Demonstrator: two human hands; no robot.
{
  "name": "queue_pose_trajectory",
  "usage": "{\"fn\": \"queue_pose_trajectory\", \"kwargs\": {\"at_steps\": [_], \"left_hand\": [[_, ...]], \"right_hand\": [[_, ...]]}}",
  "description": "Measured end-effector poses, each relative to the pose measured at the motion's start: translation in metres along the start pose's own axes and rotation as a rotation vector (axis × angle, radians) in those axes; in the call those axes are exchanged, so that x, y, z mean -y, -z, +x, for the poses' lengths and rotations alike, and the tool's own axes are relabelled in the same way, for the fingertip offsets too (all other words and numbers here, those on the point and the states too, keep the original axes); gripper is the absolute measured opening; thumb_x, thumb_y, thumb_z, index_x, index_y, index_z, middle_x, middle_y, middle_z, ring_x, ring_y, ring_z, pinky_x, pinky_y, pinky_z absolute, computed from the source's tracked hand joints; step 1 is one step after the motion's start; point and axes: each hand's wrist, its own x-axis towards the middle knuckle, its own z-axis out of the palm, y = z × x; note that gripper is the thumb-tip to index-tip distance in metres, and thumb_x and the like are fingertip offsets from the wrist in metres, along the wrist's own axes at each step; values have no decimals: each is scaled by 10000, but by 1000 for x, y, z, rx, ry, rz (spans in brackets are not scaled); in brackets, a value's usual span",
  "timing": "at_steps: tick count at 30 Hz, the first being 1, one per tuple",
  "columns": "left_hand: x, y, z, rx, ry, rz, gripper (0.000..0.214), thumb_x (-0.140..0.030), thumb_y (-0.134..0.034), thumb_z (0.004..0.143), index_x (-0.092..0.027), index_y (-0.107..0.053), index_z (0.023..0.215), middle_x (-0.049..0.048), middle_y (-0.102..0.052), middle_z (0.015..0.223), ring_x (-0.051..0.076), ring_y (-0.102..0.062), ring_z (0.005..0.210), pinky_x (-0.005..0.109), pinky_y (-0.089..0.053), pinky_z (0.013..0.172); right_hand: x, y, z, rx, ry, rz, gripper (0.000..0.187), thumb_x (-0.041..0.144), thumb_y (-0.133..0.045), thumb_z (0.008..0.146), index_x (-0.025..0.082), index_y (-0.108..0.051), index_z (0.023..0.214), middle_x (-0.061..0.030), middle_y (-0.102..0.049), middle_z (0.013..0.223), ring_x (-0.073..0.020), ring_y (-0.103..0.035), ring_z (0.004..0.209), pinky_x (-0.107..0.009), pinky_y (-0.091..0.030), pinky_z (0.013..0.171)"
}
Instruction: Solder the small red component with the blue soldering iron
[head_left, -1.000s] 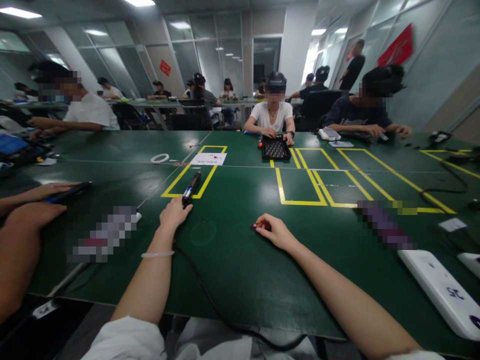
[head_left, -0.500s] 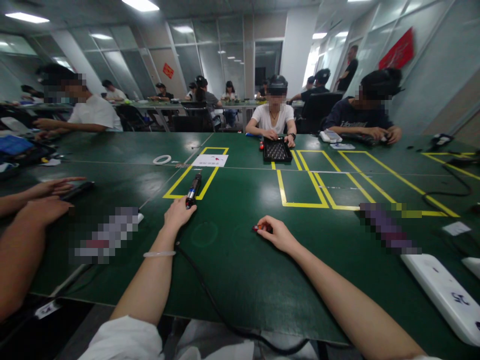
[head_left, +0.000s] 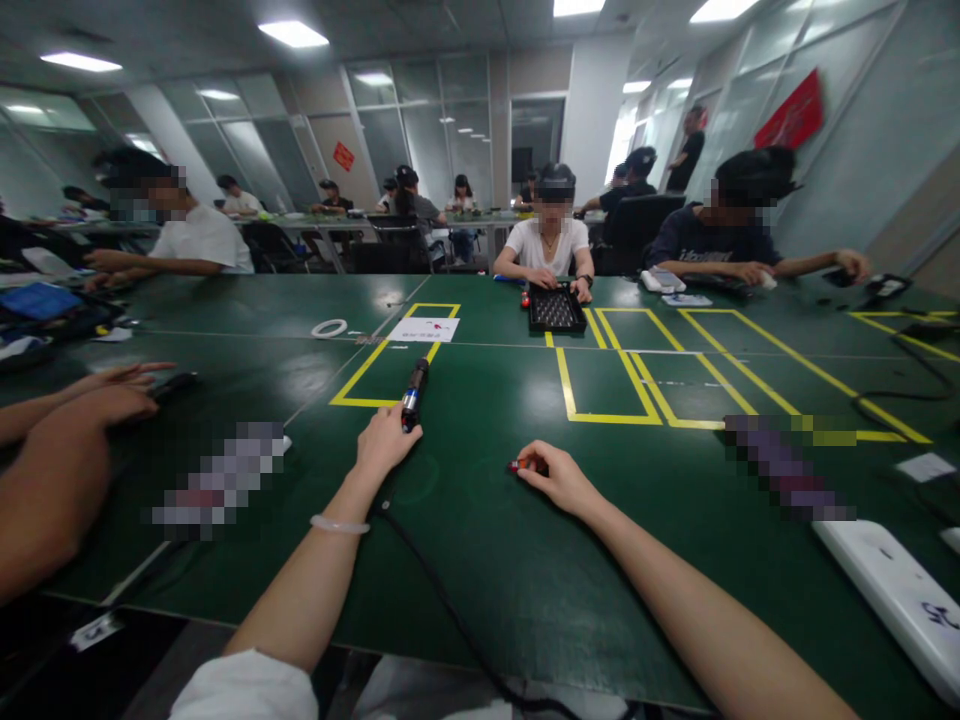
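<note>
My left hand [head_left: 384,440] is closed round the near end of a black and silver electric screwdriver [head_left: 413,388], which lies along the green table [head_left: 465,560] with its tip pointing away from me. A black cable [head_left: 427,570] runs from beside my left wrist towards the table's near edge. To the right, my right hand [head_left: 556,474] rests on the table, fingers pinched on a small red and orange piece [head_left: 516,466]. My fingers cover most of that piece, so its kind is unclear.
Yellow tape outlines [head_left: 611,417] mark the table. A white paper [head_left: 427,330] and a white ring [head_left: 328,328] lie beyond my left hand. Across sits a person with a black tray [head_left: 556,308] of small parts. A white power strip [head_left: 892,595] lies right; a co-worker's arms [head_left: 75,440] reach in left.
My left hand has slid right with the screwdriver, clear of the yellow outline. My right hand stays nearly in place. The person at far right has stretched an arm out sideways.
</note>
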Motion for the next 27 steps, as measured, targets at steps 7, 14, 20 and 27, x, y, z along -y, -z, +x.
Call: {"fn": "queue_pose_trajectory", "kwargs": {"at_steps": [7,14,20,27], "left_hand": [[-35,-3,-18,-2,-153,-26,604,-472,-478,842,-183,-423,1369,132,-541,1197,281,-557,1061,360,-497,793],[-78,-7,-47,-4,-348,-94,606,-455,-524,832,-200,-409,1369,114,-540,1165,255,-549,1048,336,-477,813],[-111,-10,-73,25,-495,-192,618,-457,-556,822,-223,-393,1371,97,-529,1170,244,-533,1065,335,-479,840],[-117,-8,-82,63,-554,-263,632,-443,-552,836,-243,-356,1403,103,-505,1207,246,-522,1070,357,-478,865]], "right_hand": [[0,0,1,-4,-2,-1,101,207,-614,833,170,-610,927,2,-590,773,-127,-549,682,-244,-424,648],[0,-1,2,-32,7,37,126,221,-600,841,172,-595,957,10,-581,746,-124,-534,663,-240,-422,632],[-4,-2,2,-61,16,65,120,243,-609,834,174,-576,927,11,-573,755,-121,-531,656,-242,-430,623],[-3,-2,0,-52,64,49,118,260,-627,836,180,-573,904,11,-551,751,-126,-528,661,-251,-437,632]]}}
